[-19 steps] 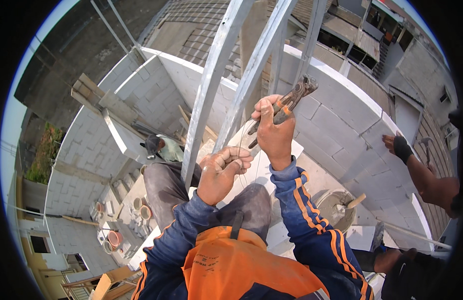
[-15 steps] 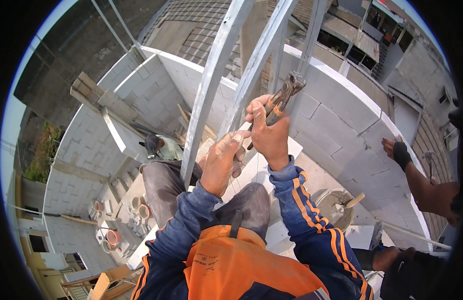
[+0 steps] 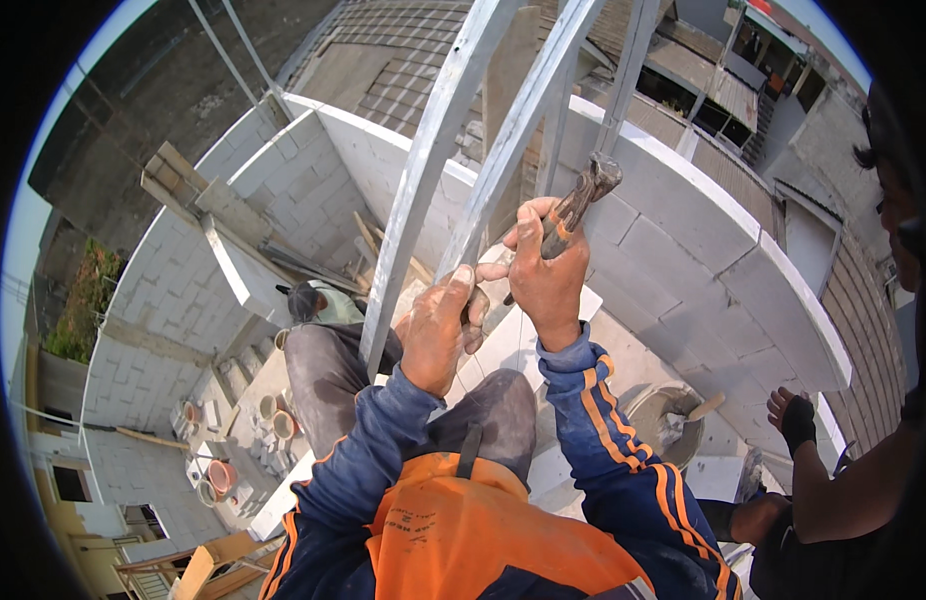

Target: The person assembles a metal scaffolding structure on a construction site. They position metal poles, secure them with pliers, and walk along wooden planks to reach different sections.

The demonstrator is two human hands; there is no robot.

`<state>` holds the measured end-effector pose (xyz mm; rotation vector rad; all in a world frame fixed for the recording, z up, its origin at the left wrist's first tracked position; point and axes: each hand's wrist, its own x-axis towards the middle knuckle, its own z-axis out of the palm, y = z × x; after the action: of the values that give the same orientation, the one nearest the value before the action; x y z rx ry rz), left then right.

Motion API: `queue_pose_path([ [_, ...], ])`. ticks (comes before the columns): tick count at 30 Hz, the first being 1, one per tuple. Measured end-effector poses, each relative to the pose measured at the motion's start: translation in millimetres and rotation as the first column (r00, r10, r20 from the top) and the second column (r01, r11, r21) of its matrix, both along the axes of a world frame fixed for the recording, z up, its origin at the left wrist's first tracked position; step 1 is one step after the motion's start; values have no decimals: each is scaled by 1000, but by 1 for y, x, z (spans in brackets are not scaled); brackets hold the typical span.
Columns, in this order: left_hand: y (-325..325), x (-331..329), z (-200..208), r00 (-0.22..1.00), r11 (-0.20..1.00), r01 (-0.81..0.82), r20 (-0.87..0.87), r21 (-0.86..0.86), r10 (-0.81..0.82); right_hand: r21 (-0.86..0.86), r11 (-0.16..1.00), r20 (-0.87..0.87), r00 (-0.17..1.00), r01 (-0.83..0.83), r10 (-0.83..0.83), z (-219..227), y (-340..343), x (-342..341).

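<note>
Orange-and-dark-handled pincers (image 3: 595,182) point up and away in my right hand (image 3: 549,285), whose fingers wrap around the handles. The jaws look closed with nothing visible between them. Close beside it, my left hand (image 3: 438,328) pinches thin wire at the fingertips; strands hang below both hands, too fine to follow fully. The fingers of the two hands nearly meet. Just beyond them rise pale metal posts (image 3: 435,160), slanting upward. My knees are bent below my hands.
At the right, a co-worker's hand in a dark fingerless glove (image 3: 798,418) is beside the curved-looking block wall (image 3: 673,250). A mortar bucket (image 3: 695,445) stands below. Another person in a dark cap (image 3: 305,300) is lower left. Several pots (image 3: 221,476) and a timber frame (image 3: 218,565) lie left.
The co-worker's gloved hand has come down from the wall's top edge, and their head now shows at the right. My pincers tilt slightly further right; my left hand stays nearly in place.
</note>
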<state>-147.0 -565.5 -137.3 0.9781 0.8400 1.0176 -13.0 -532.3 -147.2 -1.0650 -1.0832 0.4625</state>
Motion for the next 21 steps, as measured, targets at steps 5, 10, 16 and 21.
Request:
queue_pose_path([
  [5, 7, -14, 2, 990, 991, 135, 41, 1, -135, -8, 1000, 57, 998, 30, -29, -3, 3, -5],
  [10, 5, 1, -6, 991, 992, 4, -135, 129, 13, -51, 998, 70, 997, 32, -29, -7, 2, -10],
  [16, 17, -14, -1, 987, 989, 85, 143, -124, -67, 29, 995, 158, 983, 92, -95, -13, 8, -20],
  [21, 27, -9, -7, 983, 987, -126, 125, -97, 137, 66, 993, 244, 963, 99, -112, -22, 9, -25],
])
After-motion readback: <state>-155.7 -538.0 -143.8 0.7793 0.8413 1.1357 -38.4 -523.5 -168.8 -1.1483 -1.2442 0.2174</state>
